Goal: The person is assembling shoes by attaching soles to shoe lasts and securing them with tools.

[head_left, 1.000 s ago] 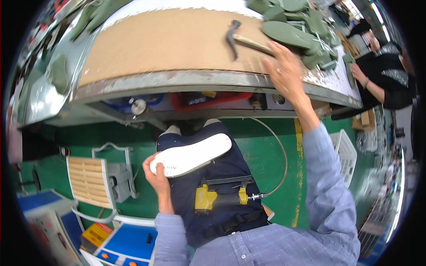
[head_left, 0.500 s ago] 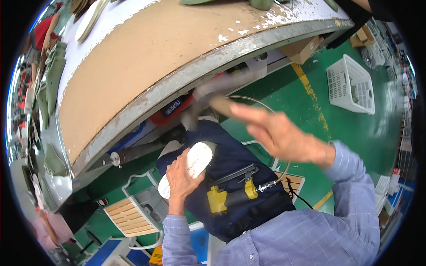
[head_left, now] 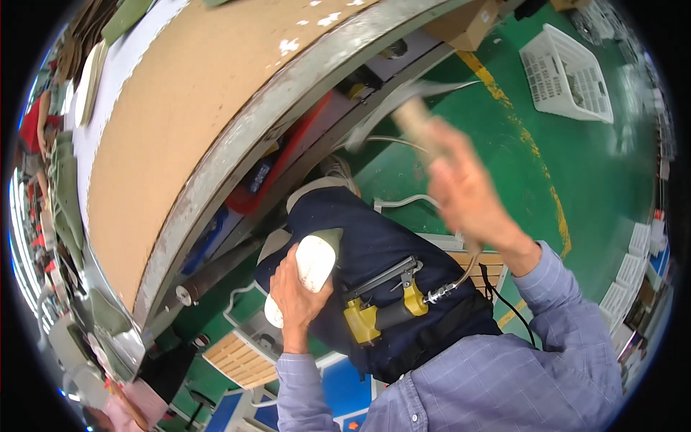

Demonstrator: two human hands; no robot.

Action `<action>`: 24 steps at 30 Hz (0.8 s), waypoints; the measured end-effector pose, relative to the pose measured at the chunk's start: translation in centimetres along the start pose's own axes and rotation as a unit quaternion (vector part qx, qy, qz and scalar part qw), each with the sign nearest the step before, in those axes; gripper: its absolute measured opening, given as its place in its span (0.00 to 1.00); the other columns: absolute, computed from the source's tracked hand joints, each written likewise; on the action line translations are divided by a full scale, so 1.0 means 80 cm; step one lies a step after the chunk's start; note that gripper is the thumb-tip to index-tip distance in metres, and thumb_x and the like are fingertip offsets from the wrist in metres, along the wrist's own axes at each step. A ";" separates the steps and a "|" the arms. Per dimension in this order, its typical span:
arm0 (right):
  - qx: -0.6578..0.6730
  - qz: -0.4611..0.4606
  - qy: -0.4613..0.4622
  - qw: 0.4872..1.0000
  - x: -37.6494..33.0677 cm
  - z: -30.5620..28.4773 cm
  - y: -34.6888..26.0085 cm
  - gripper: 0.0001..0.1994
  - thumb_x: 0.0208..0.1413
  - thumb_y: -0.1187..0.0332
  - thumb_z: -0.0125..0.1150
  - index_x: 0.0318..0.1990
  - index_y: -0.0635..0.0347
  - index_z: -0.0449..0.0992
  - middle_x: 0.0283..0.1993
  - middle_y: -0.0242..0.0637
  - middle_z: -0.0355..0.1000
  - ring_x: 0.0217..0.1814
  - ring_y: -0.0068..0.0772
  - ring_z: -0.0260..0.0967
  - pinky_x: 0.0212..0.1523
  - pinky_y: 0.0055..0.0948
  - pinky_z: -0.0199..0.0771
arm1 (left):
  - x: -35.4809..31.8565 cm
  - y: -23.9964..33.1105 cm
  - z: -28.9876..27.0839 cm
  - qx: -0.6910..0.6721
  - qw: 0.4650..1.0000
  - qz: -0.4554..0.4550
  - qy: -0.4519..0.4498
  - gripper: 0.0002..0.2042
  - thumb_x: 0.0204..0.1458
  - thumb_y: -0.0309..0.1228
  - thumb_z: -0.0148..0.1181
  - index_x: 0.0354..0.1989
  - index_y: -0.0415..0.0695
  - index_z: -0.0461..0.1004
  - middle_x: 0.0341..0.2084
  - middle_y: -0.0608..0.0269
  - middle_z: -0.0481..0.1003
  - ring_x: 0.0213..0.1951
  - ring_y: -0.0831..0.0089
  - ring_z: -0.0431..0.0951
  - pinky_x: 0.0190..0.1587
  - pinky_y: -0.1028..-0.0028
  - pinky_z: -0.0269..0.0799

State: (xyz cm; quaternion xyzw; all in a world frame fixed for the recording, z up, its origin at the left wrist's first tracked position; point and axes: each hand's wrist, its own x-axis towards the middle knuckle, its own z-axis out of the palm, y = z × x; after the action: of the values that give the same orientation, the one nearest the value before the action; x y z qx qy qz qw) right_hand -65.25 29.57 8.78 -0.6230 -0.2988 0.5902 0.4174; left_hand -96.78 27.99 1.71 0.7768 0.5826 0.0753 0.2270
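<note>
Head view: white, round-ended sole (head_left: pixel 315 263).

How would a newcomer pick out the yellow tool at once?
Find the dark blue trousers over the person's lap. On them, to the right of the left hand, lies the yellow tool, with a metal fitting at its right end. Its yellow body and dark grip set it apart from the white sole in that hand.

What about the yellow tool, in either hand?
No, the yellow tool lies on the lap; left hand grips a white sole, right hand a blurred hammer.
</note>
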 end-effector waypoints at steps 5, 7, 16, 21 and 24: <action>-0.219 -0.125 -0.091 0.963 -0.037 0.039 0.085 0.27 0.65 0.67 0.45 0.70 0.57 0.48 0.50 0.53 0.71 0.54 0.41 0.71 0.56 0.38 0.69 | 0.017 0.011 0.006 0.010 0.999 0.038 0.007 0.39 0.31 0.35 0.70 0.58 0.43 0.65 0.41 0.54 0.73 0.43 0.54 0.74 0.45 0.61 0.67; -0.146 -0.012 -0.158 0.977 -0.032 0.041 0.047 0.25 0.66 0.68 0.45 0.69 0.54 0.51 0.45 0.53 0.72 0.44 0.46 0.72 0.45 0.39 0.70 | 0.000 0.008 0.006 0.026 0.999 0.039 0.006 0.40 0.29 0.35 0.70 0.58 0.44 0.65 0.43 0.56 0.73 0.42 0.56 0.73 0.44 0.62 0.66; -0.340 -0.208 -0.343 0.851 0.039 0.091 -0.097 0.26 0.64 0.70 0.44 0.70 0.47 0.52 0.17 0.47 0.63 0.17 0.39 0.63 0.22 0.40 0.61 | -0.015 0.024 0.027 0.057 0.993 0.059 0.080 0.41 0.27 0.35 0.71 0.58 0.40 0.65 0.45 0.56 0.73 0.44 0.58 0.73 0.46 0.64 0.64; -0.596 -0.168 -0.431 0.656 0.045 0.101 -0.137 0.29 0.58 0.75 0.44 0.68 0.49 0.56 0.31 0.54 0.75 0.32 0.52 0.76 0.32 0.45 0.75 | -0.020 0.022 0.025 0.086 0.988 0.092 0.085 0.42 0.27 0.35 0.72 0.57 0.39 0.63 0.44 0.55 0.72 0.44 0.56 0.72 0.47 0.62 0.62; -0.425 -0.282 -0.354 0.784 0.028 0.102 -0.137 0.32 0.58 0.75 0.46 0.70 0.44 0.51 0.20 0.45 0.70 0.20 0.49 0.71 0.27 0.43 0.74 | -0.015 0.029 0.020 0.080 0.993 0.060 0.058 0.39 0.32 0.35 0.71 0.58 0.38 0.64 0.46 0.54 0.73 0.45 0.57 0.72 0.47 0.63 0.62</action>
State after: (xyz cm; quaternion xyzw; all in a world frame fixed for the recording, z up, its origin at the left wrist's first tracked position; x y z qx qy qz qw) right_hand -71.67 38.06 17.58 -0.3732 -0.8084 0.4383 0.1227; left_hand -94.54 25.91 1.47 0.8202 0.5516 0.0864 0.1250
